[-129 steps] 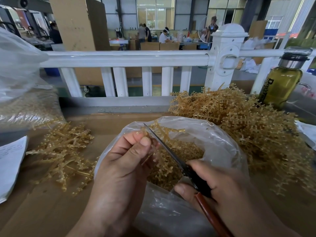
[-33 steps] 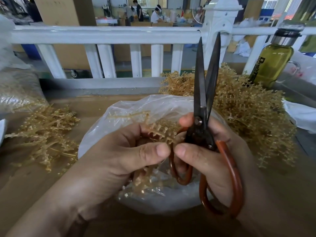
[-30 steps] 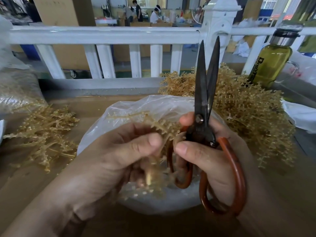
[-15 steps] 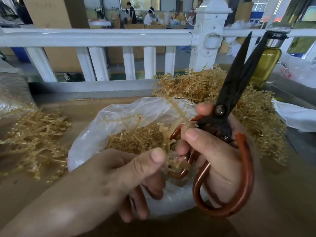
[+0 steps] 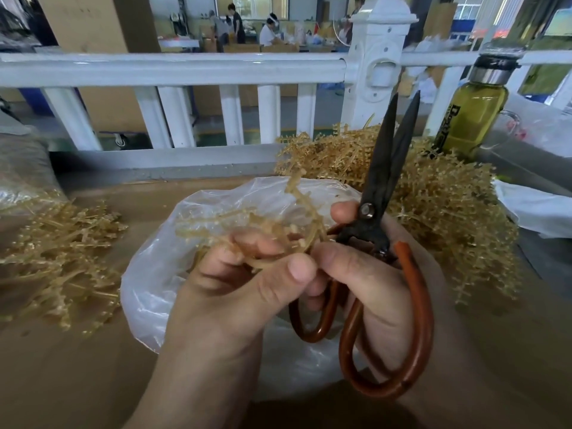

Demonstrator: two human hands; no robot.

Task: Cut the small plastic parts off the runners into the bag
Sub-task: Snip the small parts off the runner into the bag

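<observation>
Head view is showing both hands meeting just above the clear plastic bag (image 5: 154, 274), which is sitting with its mouth open on the brown tabletop (image 5: 62, 366). The left hand (image 5: 235, 292) is pinching a thin beige runner (image 5: 298, 209) between thumb and curled fingers. The runner is bending upward in an arc over the bag's mouth, with small knobby parts sitting along it like beads. The right hand (image 5: 374, 286) is gripping the scissors (image 5: 376, 187), its fingers passing through the smooth reddish-brown handle loops, and its thumb tip is touching the left thumb tip. The dark, dull metal blades are pointing up and away from the bag, parting only a little at the tips. The bag's film is looking thin, wrinkled and shiny; the hands are hiding most of what is lying inside.

Right of the bag, just beside its rim, a big pile of runners (image 5: 448, 218) is rising, bristly and tangled. Left of the bag a smaller, flatter heap (image 5: 58, 252) is lying, with a strip of tabletop showing between it and the bag's edge. Behind the bag a white railing (image 5: 173, 69) is closing off the table's far edge. Behind the bag to the right, past the big pile, a bottle (image 5: 473, 116) of yellow-green liquid with a steel collar is standing upright. Nearer than the bag, on the left, a wide stretch of tabletop is showing.
</observation>
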